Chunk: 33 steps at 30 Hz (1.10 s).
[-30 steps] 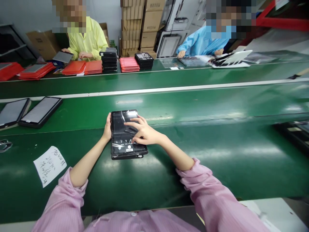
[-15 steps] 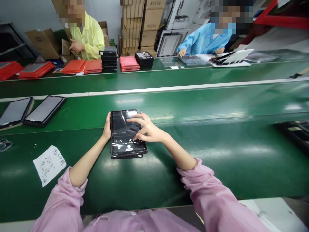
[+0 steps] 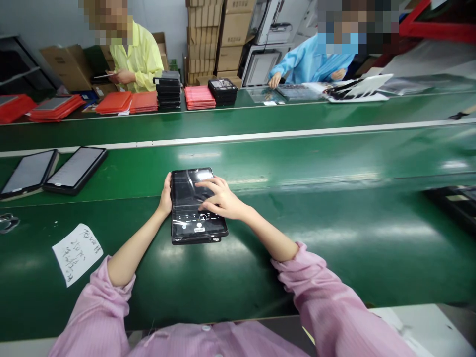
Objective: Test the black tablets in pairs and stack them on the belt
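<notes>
A black tablet (image 3: 189,220) wrapped in glossy film lies flat on the green bench (image 3: 334,248) in front of me. My left hand (image 3: 165,196) grips its left edge, thumb on top. My right hand (image 3: 219,198) rests over the screen with fingers spread and curved, fingertips touching the film near the row of white icons. Both forearms come out of pink sleeves.
Two tablets (image 3: 55,171) ride the conveyor belt at the left. A handwritten paper note (image 3: 76,253) lies on the bench at my left. Across the belt, two people work among red trays (image 3: 126,103), black stacks (image 3: 168,90) and cardboard boxes (image 3: 219,34).
My right hand's fingers shifted slightly on the screen. The two tablets on the belt drifted to the right. The person in yellow lifted something in their hands.
</notes>
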Each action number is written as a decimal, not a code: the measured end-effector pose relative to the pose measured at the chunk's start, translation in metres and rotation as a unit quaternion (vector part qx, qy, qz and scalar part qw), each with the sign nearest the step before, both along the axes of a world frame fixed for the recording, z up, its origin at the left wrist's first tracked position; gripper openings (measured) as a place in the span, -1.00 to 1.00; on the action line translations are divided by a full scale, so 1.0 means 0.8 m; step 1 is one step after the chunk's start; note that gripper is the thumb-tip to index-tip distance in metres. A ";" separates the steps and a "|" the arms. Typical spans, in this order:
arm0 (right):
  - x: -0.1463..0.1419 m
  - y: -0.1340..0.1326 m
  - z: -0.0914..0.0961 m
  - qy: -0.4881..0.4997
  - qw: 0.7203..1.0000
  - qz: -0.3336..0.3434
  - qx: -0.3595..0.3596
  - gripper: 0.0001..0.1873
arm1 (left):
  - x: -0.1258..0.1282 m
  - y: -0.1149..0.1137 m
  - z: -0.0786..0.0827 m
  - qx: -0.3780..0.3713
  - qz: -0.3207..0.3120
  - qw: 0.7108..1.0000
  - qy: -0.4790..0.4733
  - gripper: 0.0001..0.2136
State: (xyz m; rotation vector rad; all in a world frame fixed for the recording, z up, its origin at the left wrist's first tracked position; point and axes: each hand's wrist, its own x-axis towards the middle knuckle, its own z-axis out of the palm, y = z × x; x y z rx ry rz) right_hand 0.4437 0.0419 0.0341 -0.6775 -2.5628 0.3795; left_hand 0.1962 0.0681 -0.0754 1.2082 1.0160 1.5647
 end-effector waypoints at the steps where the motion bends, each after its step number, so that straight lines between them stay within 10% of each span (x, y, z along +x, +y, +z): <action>1: -0.002 0.000 -0.003 -0.013 1.000 -0.020 -0.003 -0.70 | 0.000 0.000 0.000 -0.001 0.000 1.000 0.000 -0.19; 33: 0.011 -0.008 0.021 -0.039 0.998 0.046 -0.007 -0.73 | -0.004 0.001 -0.002 0.000 0.013 1.000 0.021 -0.20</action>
